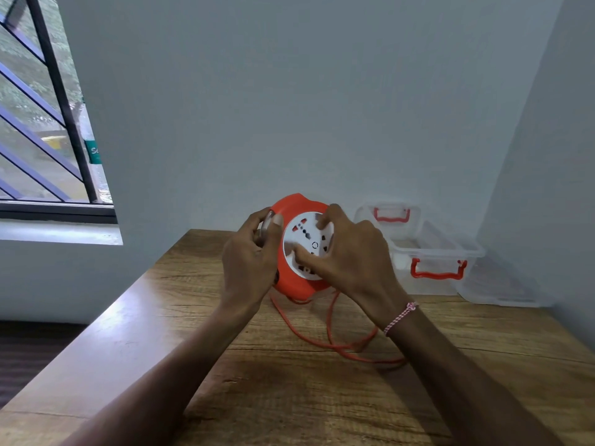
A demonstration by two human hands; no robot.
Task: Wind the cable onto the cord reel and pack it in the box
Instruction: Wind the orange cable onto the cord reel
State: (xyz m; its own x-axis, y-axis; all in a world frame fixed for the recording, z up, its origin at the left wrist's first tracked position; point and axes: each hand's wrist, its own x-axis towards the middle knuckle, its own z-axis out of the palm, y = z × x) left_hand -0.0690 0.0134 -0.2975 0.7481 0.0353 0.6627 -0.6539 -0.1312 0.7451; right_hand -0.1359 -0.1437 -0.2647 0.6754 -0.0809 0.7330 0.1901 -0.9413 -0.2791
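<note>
An orange cord reel [291, 284] with a white socket face [306, 239] is held upright above the wooden table [289, 397]. My left hand [251, 259] grips its left rim, thumb on the edge. My right hand [347, 255] presses its fingers on the white socket face. A loose orange cable [335, 342] hangs from the reel's underside and lies in loops on the table beneath my right wrist. The clear plastic box [428, 252] with red handles stands open at the back right against the wall.
A clear lid [502, 288] lies to the right of the box in the corner. A barred window [48, 123] is on the left wall. The table's left edge runs diagonally, with dark floor beyond it.
</note>
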